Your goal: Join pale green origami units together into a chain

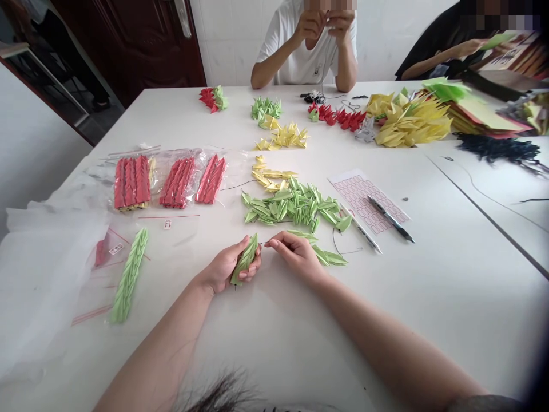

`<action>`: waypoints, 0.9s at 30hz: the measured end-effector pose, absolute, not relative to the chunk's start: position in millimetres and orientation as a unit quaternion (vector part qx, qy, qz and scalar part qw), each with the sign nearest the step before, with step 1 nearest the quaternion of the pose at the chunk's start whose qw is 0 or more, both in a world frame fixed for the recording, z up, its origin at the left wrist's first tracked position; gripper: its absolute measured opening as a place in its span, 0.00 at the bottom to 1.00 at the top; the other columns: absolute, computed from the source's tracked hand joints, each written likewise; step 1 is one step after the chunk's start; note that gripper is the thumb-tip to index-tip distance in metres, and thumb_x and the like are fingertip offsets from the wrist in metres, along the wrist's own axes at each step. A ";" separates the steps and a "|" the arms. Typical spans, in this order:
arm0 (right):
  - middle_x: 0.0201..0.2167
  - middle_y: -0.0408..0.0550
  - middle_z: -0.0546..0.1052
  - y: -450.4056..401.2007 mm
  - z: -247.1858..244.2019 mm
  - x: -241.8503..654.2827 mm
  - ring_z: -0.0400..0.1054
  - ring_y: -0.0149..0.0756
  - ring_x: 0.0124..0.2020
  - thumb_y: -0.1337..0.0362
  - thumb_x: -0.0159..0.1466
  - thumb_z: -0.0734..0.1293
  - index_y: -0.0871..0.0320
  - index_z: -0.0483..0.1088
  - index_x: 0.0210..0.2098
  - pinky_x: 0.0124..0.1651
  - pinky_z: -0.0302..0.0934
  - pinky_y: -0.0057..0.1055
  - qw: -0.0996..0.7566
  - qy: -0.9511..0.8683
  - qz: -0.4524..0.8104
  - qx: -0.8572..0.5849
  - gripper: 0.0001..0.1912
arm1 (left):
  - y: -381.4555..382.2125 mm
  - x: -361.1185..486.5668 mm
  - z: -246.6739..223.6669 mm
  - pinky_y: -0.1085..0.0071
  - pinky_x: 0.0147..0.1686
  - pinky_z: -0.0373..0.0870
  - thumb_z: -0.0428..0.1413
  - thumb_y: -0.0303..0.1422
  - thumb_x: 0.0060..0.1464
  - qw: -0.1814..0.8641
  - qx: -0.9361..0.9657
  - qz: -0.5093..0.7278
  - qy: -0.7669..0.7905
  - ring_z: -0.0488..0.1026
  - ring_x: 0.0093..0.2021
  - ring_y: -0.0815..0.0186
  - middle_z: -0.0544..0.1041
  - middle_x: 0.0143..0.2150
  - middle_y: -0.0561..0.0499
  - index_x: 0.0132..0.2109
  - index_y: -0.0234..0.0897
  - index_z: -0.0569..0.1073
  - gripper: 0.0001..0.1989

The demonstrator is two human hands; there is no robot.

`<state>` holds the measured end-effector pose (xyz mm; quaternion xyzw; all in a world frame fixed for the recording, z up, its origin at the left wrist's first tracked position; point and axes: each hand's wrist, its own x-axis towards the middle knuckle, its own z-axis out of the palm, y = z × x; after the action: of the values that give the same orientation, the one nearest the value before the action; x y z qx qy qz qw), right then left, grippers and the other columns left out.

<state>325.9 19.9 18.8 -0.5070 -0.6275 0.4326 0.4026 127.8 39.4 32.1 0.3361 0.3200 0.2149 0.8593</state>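
My left hand [231,264] is wrapped round a short strand of folded green paper [245,260], held tilted over the white table [266,343]. To its right, my right hand [295,254] pinches a thin dark thread [263,244] that runs toward the green strand. Loose folded green pieces [330,256] lie beside and partly behind my right hand. Just beyond both hands is a larger heap of green folded pieces [295,203]. A finished-looking light green strand [130,274] rests on a clear plastic bag at the left.
Bagged red strands [132,182] lie at the left. Beyond the green heap are yellow pieces [270,174]. A label sheet [364,197], a pen [391,218] and a white pencil [362,230] lie right of centre. Two people sit across the table, near yellow paper pieces [412,123].
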 end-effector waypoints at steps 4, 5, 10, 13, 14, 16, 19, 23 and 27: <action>0.23 0.43 0.69 20.8 16.1 326.6 0.61 0.31 0.25 0.46 0.67 0.62 0.59 0.76 0.37 0.29 0.53 0.28 0.423 -0.606 0.432 -0.517 0.23 | 37.2 127.0 37.0 0.81 0.19 0.53 0.49 0.50 0.63 0.847 0.361 0.181 0.344 0.51 0.17 0.78 0.64 0.23 0.56 0.37 0.35 0.66 0.21; 0.23 0.43 0.69 20.7 15.3 326.3 0.61 0.31 0.25 0.46 0.67 0.62 0.59 0.76 0.36 0.30 0.53 0.28 0.427 -0.604 0.428 -0.519 0.23 | 36.7 127.1 38.4 0.81 0.19 0.53 0.50 0.50 0.62 0.844 0.369 0.174 0.348 0.52 0.17 0.78 0.64 0.23 0.56 0.37 0.35 0.66 0.21; 0.24 0.44 0.70 20.0 13.8 324.3 0.60 0.31 0.24 0.47 0.67 0.62 0.59 0.76 0.35 0.29 0.53 0.28 0.447 -0.598 0.406 -0.528 0.22 | 34.1 129.6 39.6 0.80 0.19 0.55 0.51 0.53 0.61 0.823 0.409 0.182 0.351 0.56 0.19 0.77 0.65 0.24 0.55 0.34 0.35 0.66 0.23; 0.22 0.42 0.67 20.2 13.9 324.1 0.57 0.31 0.23 0.45 0.66 0.63 0.58 0.76 0.34 0.28 0.52 0.28 0.450 -0.592 0.409 -0.529 0.22 | 33.0 129.7 36.6 0.79 0.20 0.57 0.50 0.53 0.62 0.816 0.422 0.188 0.349 0.59 0.19 0.77 0.67 0.25 0.54 0.35 0.34 0.68 0.24; 0.20 0.42 0.66 20.4 13.8 324.1 0.56 0.30 0.22 0.45 0.66 0.63 0.58 0.75 0.33 0.27 0.51 0.28 0.450 -0.588 0.416 -0.528 0.23 | 32.9 129.4 35.5 0.79 0.21 0.58 0.50 0.54 0.61 0.817 0.423 0.190 0.342 0.61 0.19 0.76 0.69 0.25 0.54 0.36 0.34 0.70 0.25; 0.19 0.40 0.63 20.9 13.2 324.2 0.54 0.29 0.21 0.43 0.65 0.64 0.58 0.74 0.33 0.25 0.49 0.28 0.454 -0.573 0.438 -0.523 0.23 | 33.1 128.8 33.6 0.77 0.24 0.63 0.51 0.55 0.60 0.823 0.425 0.201 0.318 0.69 0.22 0.73 0.73 0.28 0.51 0.40 0.33 0.73 0.26; 0.17 0.37 0.59 22.2 12.4 324.2 0.51 0.28 0.19 0.41 0.64 0.64 0.58 0.72 0.32 0.23 0.47 0.27 0.478 -0.533 0.467 -0.518 0.25 | 34.4 128.6 32.5 0.71 0.38 0.73 0.61 0.49 0.55 0.825 0.421 0.226 0.303 0.79 0.38 0.63 0.80 0.40 0.44 0.48 0.35 0.75 0.23; 0.16 0.36 0.57 24.0 12.0 324.1 0.49 0.26 0.18 0.40 0.62 0.66 0.58 0.70 0.31 0.22 0.46 0.26 0.521 -0.472 0.492 -0.514 0.25 | 36.0 129.7 33.8 0.63 0.55 0.71 0.66 0.36 0.52 0.811 0.415 0.251 0.326 0.76 0.55 0.55 0.79 0.53 0.41 0.54 0.37 0.76 0.22; 0.16 0.35 0.56 24.1 11.3 324.2 0.49 0.26 0.18 0.42 0.61 0.68 0.58 0.70 0.31 0.21 0.44 0.26 0.547 -0.432 0.505 -0.509 0.24 | 34.5 132.4 36.2 0.62 0.54 0.73 0.64 0.38 0.55 0.776 0.427 0.285 0.366 0.77 0.54 0.55 0.79 0.54 0.42 0.54 0.39 0.77 0.20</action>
<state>324.2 24.1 11.3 -0.5092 -0.4318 0.5055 0.5466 132.4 34.5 36.2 0.4272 0.3660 0.2849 0.7761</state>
